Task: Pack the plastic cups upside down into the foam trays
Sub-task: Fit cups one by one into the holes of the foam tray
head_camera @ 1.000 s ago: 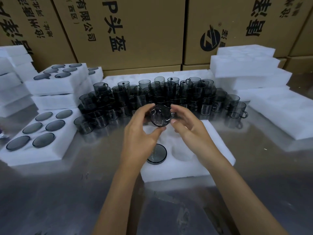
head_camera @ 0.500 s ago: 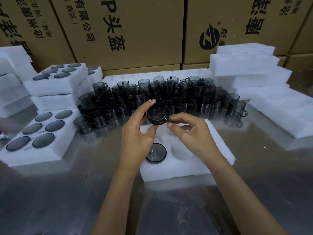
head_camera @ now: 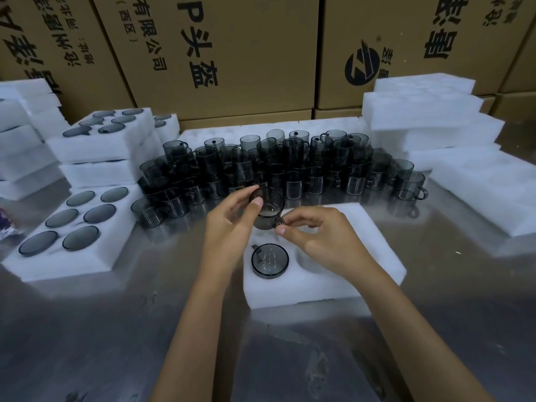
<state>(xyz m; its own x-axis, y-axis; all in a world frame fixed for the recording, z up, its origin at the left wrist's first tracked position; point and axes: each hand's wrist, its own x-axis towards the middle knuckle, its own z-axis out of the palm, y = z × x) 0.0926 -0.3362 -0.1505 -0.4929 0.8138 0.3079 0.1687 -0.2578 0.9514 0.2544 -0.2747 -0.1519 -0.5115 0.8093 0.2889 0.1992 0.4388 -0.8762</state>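
Fingers of both hands pinch 1 cup [head_camera: 268, 208] above the tray [head_camera: 374, 250] — 1 pocket filled.

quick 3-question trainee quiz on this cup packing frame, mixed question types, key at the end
1. True or false: the foam tray in front of the person already holds one upside-down cup.
2. Multiple choice: the right hand pinches which part of the held cup? A) its handle B) its base C) nothing, it is idle
3. Short answer: how many cups sit in the filled tray at the near left, and which way up?

Key
1. True; its base faces up in the near-left pocket.
2. A; the left hand grips the cup's body.
3. Six, all upside down.
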